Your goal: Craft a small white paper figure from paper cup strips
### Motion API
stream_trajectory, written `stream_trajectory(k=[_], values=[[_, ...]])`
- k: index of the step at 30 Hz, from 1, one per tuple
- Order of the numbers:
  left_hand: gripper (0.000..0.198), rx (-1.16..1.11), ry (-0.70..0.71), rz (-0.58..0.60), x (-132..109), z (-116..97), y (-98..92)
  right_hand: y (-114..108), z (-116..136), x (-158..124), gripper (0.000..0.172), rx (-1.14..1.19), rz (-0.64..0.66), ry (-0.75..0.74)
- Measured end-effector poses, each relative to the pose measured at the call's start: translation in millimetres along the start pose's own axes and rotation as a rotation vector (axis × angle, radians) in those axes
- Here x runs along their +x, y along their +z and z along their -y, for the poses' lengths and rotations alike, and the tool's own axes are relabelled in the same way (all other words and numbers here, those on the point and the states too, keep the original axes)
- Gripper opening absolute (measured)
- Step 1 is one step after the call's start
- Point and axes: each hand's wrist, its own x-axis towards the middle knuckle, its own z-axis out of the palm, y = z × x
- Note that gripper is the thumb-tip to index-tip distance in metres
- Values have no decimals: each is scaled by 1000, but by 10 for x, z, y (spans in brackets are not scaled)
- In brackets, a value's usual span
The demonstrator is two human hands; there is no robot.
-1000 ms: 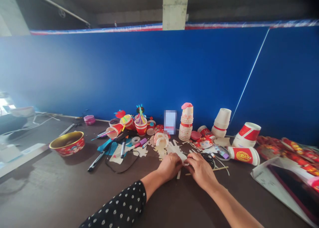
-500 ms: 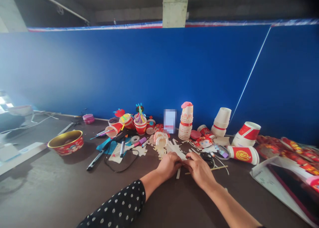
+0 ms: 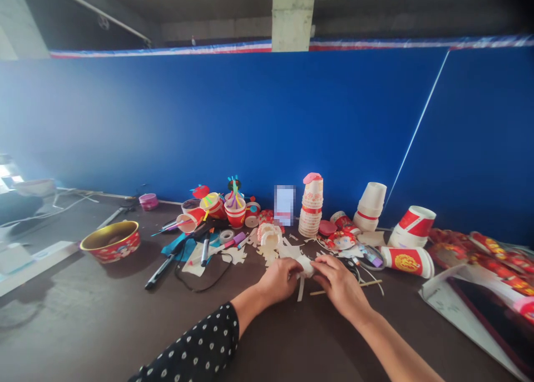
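- Left hand (image 3: 276, 282): fingers pinch white paper (image 3: 306, 266).
- Right hand (image 3: 342, 287): fingers nearly closed, gripping its right side.
- Thin stick (image 3: 317, 293) lies on desk (image 3: 104, 326), near right hand.

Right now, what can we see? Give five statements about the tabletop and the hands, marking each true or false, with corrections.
1. The left hand and right hand hold white paper. True.
2. The gold-lined bowl stands right of the hands. False: the gold-lined bowl is left of them.
3. The red-and-white cup with the gold emblem lies on its side. True.
4. The tall paper-cup stack lies toppled. False: it stands upright.
5. A pink piece tops that stack. True.
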Motion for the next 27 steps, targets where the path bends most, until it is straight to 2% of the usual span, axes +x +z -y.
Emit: stream_trajectory(k=[5,10,14,18,22,27], values=[[33,22,18,34,-15,-39,-85,-120,-91,-42,19,16,-2,33],[29,32,147,144,-19,-93,-162,-279,-108,-66,12,47,237,46],[23,47,255,188,-25,-124,-183,-327,-59,-66,9,55,336,57],[7,90,314,190,-21,-98,-142,-290,-20,-75,10,64,351,51],[15,158,365,201,-17,-38,-84,-261,-15,-81,13,56,331,54],[14,245,349,233,-38,-32,-56,-258,-16,-69,16,52,252,61]])
